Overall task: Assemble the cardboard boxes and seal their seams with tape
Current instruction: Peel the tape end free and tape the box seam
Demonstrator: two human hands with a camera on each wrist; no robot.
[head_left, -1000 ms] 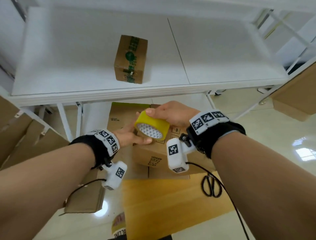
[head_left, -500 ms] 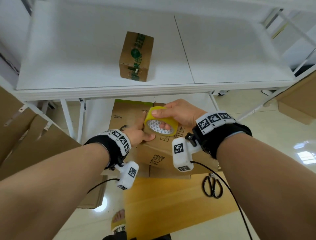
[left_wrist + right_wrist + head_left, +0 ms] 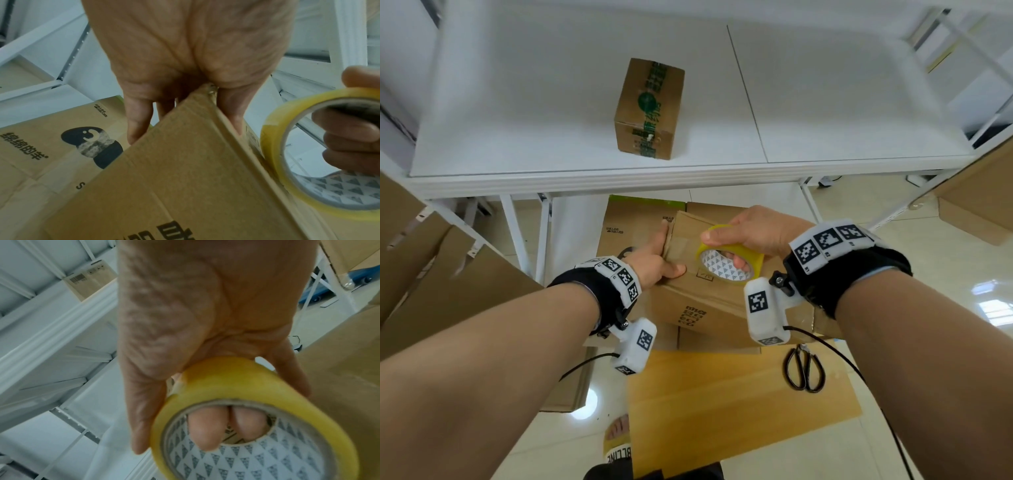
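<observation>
Hiding most of the cardboard box [image 3: 709, 294] beneath them, the left hand [image 3: 654, 263] clamps its corner while the right hand [image 3: 753, 233], just beside, grips the yellow tape roll [image 3: 729, 263] against its top.

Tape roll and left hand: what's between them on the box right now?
In the head view only bare cardboard of the box shows between the left hand, gripping its corner, and the tape roll held by the right hand; they don't touch.

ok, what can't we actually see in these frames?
- Free tape end: the yellow tape roll hides it in the head view.
- Seam of the held brown cardboard box: covered by the right hand.
- Left hand fingertips: behind the box corner, left wrist view.
</observation>
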